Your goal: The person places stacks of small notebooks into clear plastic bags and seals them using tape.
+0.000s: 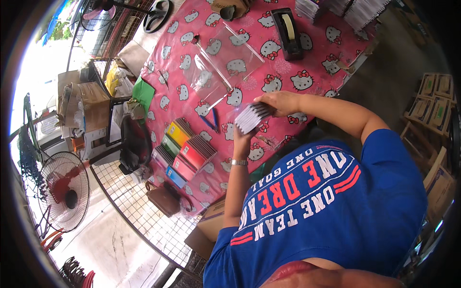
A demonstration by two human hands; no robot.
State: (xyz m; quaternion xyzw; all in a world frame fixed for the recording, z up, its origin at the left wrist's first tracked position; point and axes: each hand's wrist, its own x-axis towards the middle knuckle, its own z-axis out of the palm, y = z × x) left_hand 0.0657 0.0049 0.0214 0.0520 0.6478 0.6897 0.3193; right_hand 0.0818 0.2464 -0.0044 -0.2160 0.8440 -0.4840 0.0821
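Gripped between both hands (259, 115), stack of booklets (252, 117) above pink tablecloth (283, 72).

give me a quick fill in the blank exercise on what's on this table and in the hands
1. Both hands, left hand and right hand, hold a stack of thin ____ booklets.
2. The tablecloth is ____ with cartoon cats.
3. The tape dispenser is ____ in colour.
4. On the left wrist sits a ____.

Missing words: white; pink; black; watch

Right hand (281, 102) palm hidden behind white booklet stack (253, 117); stacked notebooks (345, 9) cut off at top edge.
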